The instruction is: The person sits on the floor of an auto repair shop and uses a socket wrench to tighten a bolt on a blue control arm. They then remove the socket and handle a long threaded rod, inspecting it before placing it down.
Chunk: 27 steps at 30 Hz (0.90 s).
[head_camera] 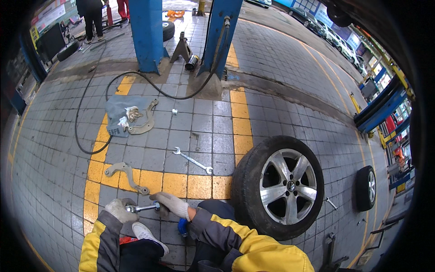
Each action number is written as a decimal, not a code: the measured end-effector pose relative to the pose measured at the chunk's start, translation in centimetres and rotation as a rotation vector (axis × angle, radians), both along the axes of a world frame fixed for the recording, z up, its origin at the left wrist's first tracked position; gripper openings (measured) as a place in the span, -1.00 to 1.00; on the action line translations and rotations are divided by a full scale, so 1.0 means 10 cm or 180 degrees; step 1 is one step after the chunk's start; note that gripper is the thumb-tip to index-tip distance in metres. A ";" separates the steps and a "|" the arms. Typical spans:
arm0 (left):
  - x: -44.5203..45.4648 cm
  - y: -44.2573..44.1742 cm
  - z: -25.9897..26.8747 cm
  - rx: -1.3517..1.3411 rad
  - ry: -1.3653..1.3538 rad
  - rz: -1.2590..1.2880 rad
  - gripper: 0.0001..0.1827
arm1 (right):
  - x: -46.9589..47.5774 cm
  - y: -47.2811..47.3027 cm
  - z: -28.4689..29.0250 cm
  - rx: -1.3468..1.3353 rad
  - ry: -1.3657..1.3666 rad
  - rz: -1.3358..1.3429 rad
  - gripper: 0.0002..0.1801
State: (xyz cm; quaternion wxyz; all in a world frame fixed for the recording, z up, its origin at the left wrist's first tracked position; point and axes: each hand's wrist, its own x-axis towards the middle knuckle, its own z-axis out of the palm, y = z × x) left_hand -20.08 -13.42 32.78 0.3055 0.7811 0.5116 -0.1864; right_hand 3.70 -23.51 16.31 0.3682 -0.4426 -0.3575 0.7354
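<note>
My left hand (118,210), in a pale work glove, grips one end of a shiny metal rod-end link (146,207). At its other end, my gloved right hand (171,205) closes around a blue collar on the link. A curved metal suspension arm (126,174) lies on the tiles just beyond my hands. Farther out, a second curved arm (146,123) rests partly on a grey plastic sheet (124,102) with crumpled gloves (133,114). An open-end wrench (193,161) and a hex key (196,140) lie on the floor. A blue part (183,227) shows beside my right sleeve.
A Volkswagen wheel (289,185) with tire stands close on my right, and another wheel (367,188) farther right. A black hose (163,95) loops over the floor. Blue lift posts (148,34), a jack stand (181,49) and a can (192,63) are ahead. A person (91,18) stands back left.
</note>
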 end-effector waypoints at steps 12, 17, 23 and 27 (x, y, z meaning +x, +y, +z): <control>-0.05 0.04 -0.12 0.0245 -0.0111 0.0003 -0.46 | -0.19 -0.11 0.11 0.0641 0.0114 -0.0743 -0.53; 0.01 0.01 -0.07 0.0125 0.0003 0.0102 -0.44 | -0.07 -0.07 0.14 0.0061 -0.0394 -0.0209 -0.52; -0.05 0.00 -0.13 0.0228 0.0102 0.0086 -0.43 | -0.16 -0.16 0.18 0.0334 0.0085 -0.0383 -0.37; -0.01 0.02 -0.16 0.0257 0.0030 0.0068 -0.43 | -0.09 -0.13 -0.05 0.0380 -0.0060 -0.0454 -0.37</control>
